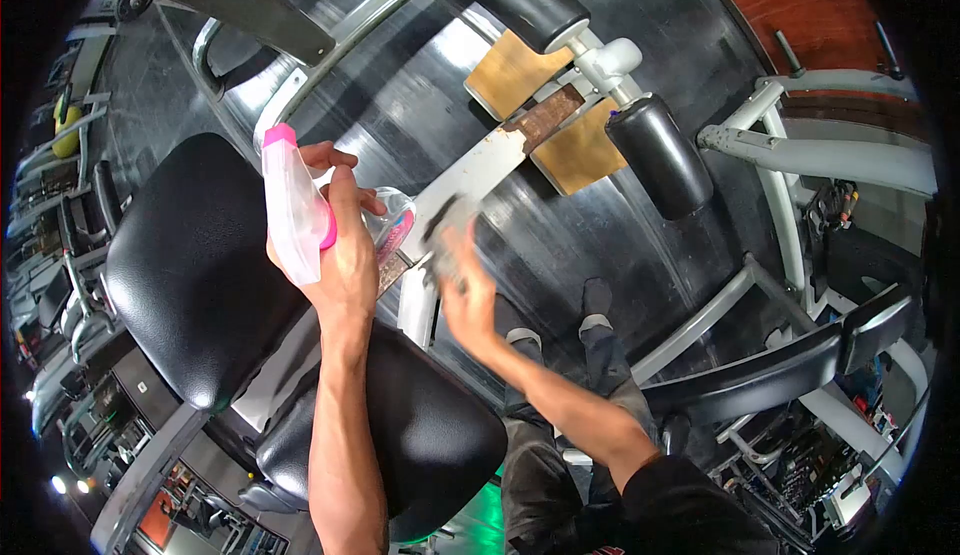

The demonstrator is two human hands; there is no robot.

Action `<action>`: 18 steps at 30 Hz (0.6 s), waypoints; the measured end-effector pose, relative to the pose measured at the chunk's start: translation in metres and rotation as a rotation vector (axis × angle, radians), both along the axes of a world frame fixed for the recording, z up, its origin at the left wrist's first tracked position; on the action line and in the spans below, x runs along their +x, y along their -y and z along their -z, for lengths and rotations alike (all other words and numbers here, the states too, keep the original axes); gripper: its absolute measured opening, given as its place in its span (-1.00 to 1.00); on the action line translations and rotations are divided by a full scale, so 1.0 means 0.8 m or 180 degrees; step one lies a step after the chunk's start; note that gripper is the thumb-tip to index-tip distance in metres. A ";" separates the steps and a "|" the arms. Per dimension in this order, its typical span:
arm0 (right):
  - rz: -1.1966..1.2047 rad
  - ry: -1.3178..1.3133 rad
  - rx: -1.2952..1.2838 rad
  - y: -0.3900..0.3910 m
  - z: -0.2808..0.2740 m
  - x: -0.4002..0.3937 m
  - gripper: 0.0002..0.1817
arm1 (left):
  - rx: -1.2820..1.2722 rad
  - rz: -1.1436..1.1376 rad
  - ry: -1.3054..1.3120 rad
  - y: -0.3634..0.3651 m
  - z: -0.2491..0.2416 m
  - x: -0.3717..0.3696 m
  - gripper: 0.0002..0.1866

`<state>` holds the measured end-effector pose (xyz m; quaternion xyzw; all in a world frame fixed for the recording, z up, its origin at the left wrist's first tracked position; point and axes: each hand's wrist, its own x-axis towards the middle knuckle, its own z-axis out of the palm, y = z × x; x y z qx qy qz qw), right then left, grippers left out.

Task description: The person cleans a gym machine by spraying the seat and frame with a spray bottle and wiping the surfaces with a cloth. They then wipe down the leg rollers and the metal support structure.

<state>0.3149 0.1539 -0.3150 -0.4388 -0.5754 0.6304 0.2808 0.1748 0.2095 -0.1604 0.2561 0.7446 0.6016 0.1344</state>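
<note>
My left hand is wrapped round the neck of a spray bottle with a translucent white head, a pink nozzle and a pink trigger. Past my fingers shows its clear body with a pink label. My right hand, smeared by motion, has a greyish cloth in its fingers. The cloth overlaps the white metal beam of a gym machine, whose paint is chipped to rusty brown farther along. Below my left hand are the machine's black padded backrest and seat.
Black foam rollers sit at the beam's far end, above tan wooden boards. Another machine's grey frame and curved black pad stand at the right. My feet are on the dark floor beside the beam.
</note>
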 end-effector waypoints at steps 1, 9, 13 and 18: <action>-0.0304 -0.0121 0.0212 0.007 -0.006 0.007 -0.30 | 0.0009 0.0002 0.0008 0.000 0.001 0.001 -0.78; -0.0953 0.0172 0.2385 -0.081 0.093 0.045 -0.19 | 0.0012 -0.0009 0.0046 0.000 0.005 0.001 -0.78; 0.0313 0.0704 0.1252 -0.119 0.081 0.032 -0.21 | 0.0253 0.0086 0.0025 0.000 0.007 0.001 -0.78; 0.0018 0.0359 0.1300 -0.066 0.052 0.007 -0.25 | 0.0368 0.0077 0.0028 -0.001 0.007 0.000 -0.78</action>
